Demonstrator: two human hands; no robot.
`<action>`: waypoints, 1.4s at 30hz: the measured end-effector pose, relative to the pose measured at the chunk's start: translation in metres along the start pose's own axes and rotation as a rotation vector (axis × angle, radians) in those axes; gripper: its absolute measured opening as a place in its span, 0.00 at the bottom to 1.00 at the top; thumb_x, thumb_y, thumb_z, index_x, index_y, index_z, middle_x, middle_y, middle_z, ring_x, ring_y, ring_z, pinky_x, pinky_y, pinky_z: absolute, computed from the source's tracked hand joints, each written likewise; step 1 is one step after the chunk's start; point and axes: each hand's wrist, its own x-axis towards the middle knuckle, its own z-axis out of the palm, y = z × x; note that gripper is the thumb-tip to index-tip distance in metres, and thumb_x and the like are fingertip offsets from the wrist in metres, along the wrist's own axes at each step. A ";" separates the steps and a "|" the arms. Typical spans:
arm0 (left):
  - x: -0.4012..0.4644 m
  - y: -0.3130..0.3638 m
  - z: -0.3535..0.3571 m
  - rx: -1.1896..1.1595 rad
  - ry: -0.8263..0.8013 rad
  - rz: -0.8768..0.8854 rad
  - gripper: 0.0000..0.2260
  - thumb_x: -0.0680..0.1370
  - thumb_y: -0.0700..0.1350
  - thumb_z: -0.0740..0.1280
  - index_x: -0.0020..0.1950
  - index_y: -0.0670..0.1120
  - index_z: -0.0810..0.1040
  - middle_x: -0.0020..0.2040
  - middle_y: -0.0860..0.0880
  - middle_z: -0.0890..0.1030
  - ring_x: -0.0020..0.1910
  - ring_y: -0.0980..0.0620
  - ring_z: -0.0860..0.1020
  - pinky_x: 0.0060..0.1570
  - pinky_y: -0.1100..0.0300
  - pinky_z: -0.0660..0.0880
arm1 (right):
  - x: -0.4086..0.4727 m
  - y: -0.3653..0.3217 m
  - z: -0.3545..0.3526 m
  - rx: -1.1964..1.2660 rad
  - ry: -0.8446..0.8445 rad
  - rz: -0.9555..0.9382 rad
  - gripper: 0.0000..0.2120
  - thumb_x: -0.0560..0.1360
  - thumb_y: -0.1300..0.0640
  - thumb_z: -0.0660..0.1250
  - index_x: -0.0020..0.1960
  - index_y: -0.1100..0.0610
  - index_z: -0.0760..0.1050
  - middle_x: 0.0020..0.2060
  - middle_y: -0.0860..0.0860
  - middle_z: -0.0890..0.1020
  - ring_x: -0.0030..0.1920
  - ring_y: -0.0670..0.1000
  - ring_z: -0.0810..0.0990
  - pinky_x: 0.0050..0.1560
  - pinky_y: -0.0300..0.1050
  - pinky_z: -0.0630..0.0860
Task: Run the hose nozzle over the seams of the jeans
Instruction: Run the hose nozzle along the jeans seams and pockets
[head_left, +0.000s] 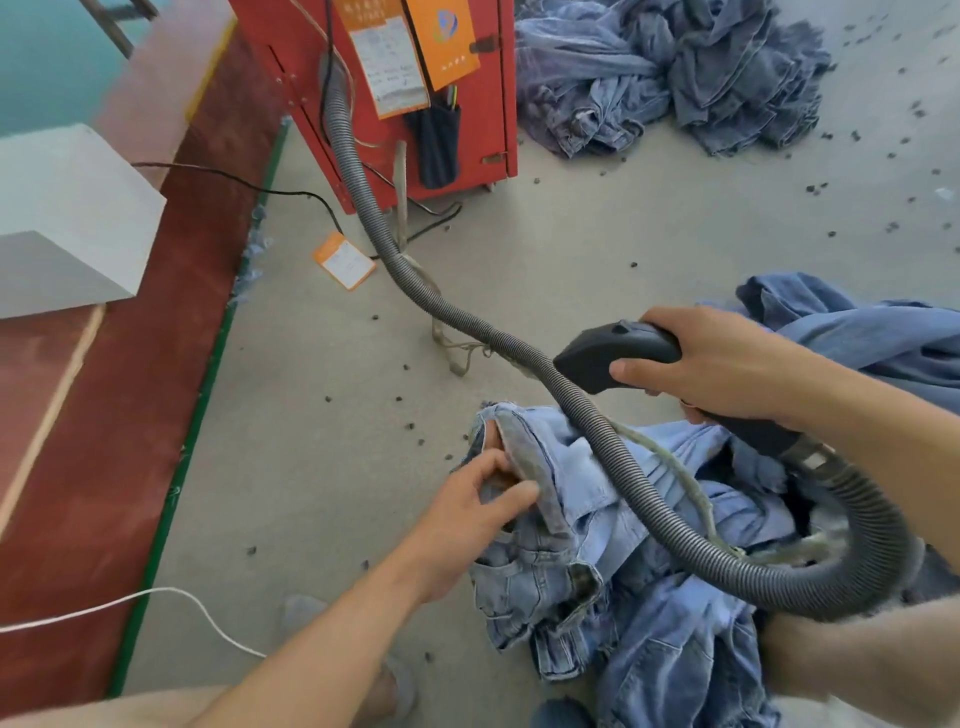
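Light blue jeans (639, 582) lie crumpled on my lap and the floor at lower centre. My left hand (483, 514) pinches a folded hem or seam edge of the jeans near their top left. My right hand (727, 364) grips the black hose nozzle (613, 358), held in the air above and to the right of that edge, its tip pointing left and apart from the denim. The grey ribbed hose (467, 322) loops from the nozzle's rear, across the jeans, and up to the red machine (467, 78).
A heap of blue jeans (675, 78) lies on the grey floor at the back right. More denim (857, 332) sits behind my right arm. An orange tag (344, 260), black and white cables, and dark lint bits lie on the floor. A white block (67, 218) stands left.
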 end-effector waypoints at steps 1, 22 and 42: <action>0.002 0.000 0.001 -0.070 0.055 -0.012 0.07 0.80 0.48 0.70 0.57 0.59 0.80 0.54 0.54 0.84 0.54 0.53 0.83 0.55 0.58 0.80 | -0.003 -0.001 0.001 -0.031 0.009 -0.011 0.11 0.77 0.41 0.70 0.46 0.47 0.74 0.31 0.48 0.83 0.23 0.47 0.81 0.23 0.37 0.73; 0.020 0.013 -0.036 -0.748 0.240 -0.414 0.24 0.87 0.55 0.54 0.72 0.38 0.75 0.66 0.36 0.81 0.62 0.38 0.82 0.53 0.44 0.83 | 0.013 -0.008 0.064 -0.226 -0.005 -0.069 0.16 0.80 0.41 0.68 0.56 0.52 0.72 0.43 0.52 0.82 0.43 0.56 0.80 0.40 0.49 0.72; 0.023 -0.105 0.041 1.244 0.260 -0.548 0.40 0.70 0.79 0.55 0.62 0.49 0.79 0.63 0.46 0.77 0.65 0.43 0.73 0.62 0.46 0.68 | -0.007 0.027 0.052 -0.243 0.144 -0.177 0.17 0.77 0.37 0.64 0.57 0.47 0.67 0.36 0.43 0.75 0.36 0.52 0.75 0.33 0.40 0.66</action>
